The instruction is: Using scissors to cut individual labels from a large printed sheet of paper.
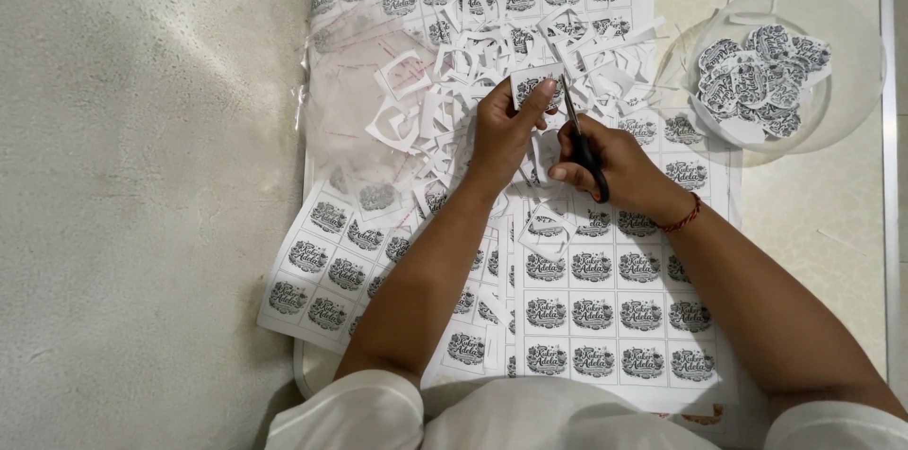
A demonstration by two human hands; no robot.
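A clear plastic bag [355, 81] is lying far left, half hiding printed sheets [605, 318] of square black-and-white labels under a heap of white paper offcuts [445, 91]. The left hand [501, 133] is pinching one small label [535, 87]. The right hand [615, 166] is gripping scissors [579, 133], blades touching it. Far right, a clear round lid [842, 81] is holding cut labels [761, 72].
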